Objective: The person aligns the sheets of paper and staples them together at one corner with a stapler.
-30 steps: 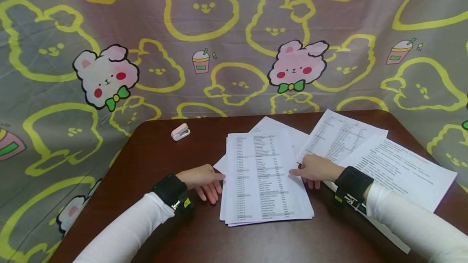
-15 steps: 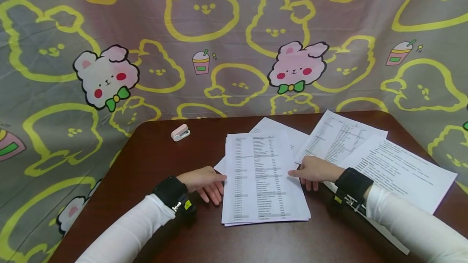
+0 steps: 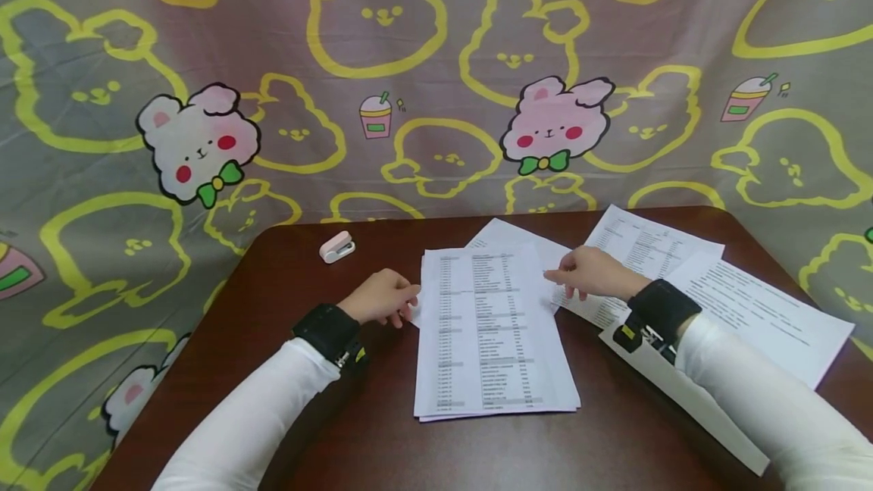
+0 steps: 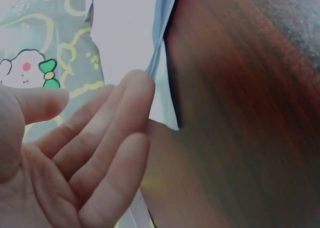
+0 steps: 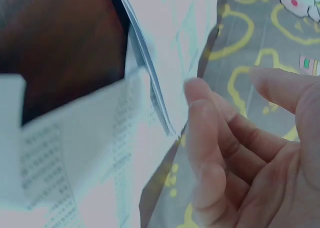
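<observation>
A stack of printed paper sheets [image 3: 487,332] lies near the middle of the table, its edges almost lined up. My left hand [image 3: 382,298] is at the stack's left edge. In the left wrist view its loosely bent fingers [image 4: 132,97] meet the edge of the paper, with the thumb held apart. On the opposite side, my right hand [image 3: 595,273] hovers by the upper right edge. The right wrist view has its fingers [image 5: 200,123] bent loosely beside the stack [image 5: 172,42], thumb away; whether they touch it, I cannot tell.
A small pink and white stapler [image 3: 337,247] sits at the back left of the dark wooden table [image 3: 286,271]. Loose printed sheets [image 3: 757,317] overlap at the right, partly under my right arm. Another sheet [image 3: 511,233] pokes out behind the stack. A patterned curtain [image 3: 436,97] hangs behind.
The stack's sheets have become more evenly aligned since a second ago. Over the last half second both hands have moved away from me, further up along the stack's sides.
</observation>
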{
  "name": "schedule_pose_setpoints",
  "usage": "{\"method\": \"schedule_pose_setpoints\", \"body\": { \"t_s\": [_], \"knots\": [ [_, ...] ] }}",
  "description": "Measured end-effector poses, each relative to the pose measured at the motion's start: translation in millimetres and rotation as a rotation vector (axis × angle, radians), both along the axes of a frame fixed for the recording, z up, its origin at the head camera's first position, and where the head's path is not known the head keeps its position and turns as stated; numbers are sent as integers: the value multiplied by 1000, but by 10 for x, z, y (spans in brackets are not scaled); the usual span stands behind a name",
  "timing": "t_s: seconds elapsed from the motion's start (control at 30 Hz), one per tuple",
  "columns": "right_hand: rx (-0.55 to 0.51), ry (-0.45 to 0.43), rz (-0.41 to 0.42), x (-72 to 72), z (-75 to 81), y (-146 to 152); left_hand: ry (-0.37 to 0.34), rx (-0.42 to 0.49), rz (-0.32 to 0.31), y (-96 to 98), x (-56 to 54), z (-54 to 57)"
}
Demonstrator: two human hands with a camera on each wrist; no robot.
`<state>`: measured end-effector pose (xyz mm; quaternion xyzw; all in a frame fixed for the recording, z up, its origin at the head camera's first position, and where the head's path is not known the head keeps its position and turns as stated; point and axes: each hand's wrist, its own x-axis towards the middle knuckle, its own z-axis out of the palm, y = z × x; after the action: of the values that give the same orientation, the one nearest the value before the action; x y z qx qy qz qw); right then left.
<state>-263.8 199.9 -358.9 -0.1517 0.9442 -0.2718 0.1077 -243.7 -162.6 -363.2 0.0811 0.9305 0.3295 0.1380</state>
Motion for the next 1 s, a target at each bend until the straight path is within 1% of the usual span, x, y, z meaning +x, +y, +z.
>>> {"method": "schedule_pose_setpoints", "body": {
  "t_s": [0.13, 0.27, 0.33, 0.47, 0.57, 0.7, 0.87, 0.97, 1.0],
  "knots": [
    [-49, 57, -5, -158, 13, 4, 84, -73, 9, 59, -39, -48],
    [-39, 120, -29, -316, -25, -3, 162, -137, -1, 113, -75, -73],
    [-26, 126, -53, -383, -48, -9, 183, -156, -6, 133, -95, -79],
    [5, 122, -85, -507, -104, -20, 199, -172, -6, 175, -134, -109],
    [34, 118, -102, -601, -150, -26, 198, -180, -15, 212, -171, -146],
    [79, 118, -123, -694, -182, -40, 193, -213, -43, 258, -235, -194],
    [120, 144, -123, -790, -221, -47, 201, -290, -62, 280, -377, -251],
    [126, 123, -142, -825, -243, -50, 210, -344, -47, 279, -468, -258],
    [129, 112, -150, -836, -255, -46, 207, -351, -42, 283, -481, -241]
  ]
}}
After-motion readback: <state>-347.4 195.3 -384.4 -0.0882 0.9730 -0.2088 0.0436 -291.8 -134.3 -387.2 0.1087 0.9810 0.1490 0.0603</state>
